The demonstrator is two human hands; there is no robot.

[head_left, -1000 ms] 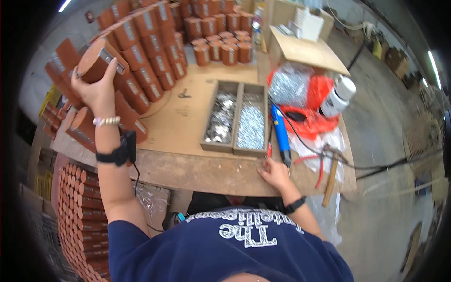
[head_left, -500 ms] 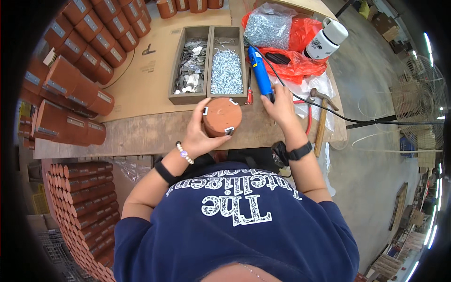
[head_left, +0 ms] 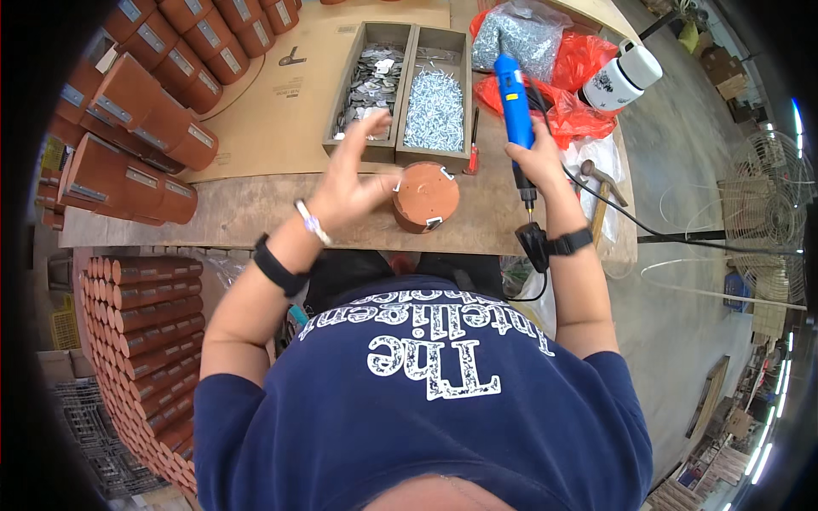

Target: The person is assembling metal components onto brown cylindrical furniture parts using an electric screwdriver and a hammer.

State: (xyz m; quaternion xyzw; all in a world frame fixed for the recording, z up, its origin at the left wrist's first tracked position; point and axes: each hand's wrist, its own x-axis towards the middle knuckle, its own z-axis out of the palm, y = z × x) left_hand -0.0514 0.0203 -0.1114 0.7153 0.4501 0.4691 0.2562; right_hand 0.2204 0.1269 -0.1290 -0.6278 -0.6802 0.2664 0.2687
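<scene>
A round reddish-brown cylinder (head_left: 426,194) stands on the wooden workbench near its front edge, with small metal clips at its top rim. Beside it on the left is my left hand (head_left: 351,177), fingers spread and raised, the thumb close to the cylinder's side; whether they touch I cannot tell. In my right hand (head_left: 540,162) is a blue electric screwdriver (head_left: 515,106), held up with its bit pointing toward me. Beyond the cylinder sits a divided wooden tray (head_left: 400,157), holding flat metal plates (head_left: 372,85) on the left and silvery screws (head_left: 434,111) on the right.
Stacked brown cylinders (head_left: 153,102) fill the left side, more (head_left: 153,332) below the bench. A red-handled screwdriver (head_left: 473,160), a hammer (head_left: 607,183), a white bottle (head_left: 620,78) and a bag of screws (head_left: 520,38) lie rightward. The screwdriver's black cable (head_left: 630,209) trails right.
My left hand has let go of the cylinder and opened. My right hand has lifted the electric screwdriver off the bench, its bit toward me. The whole view has shifted slightly.
</scene>
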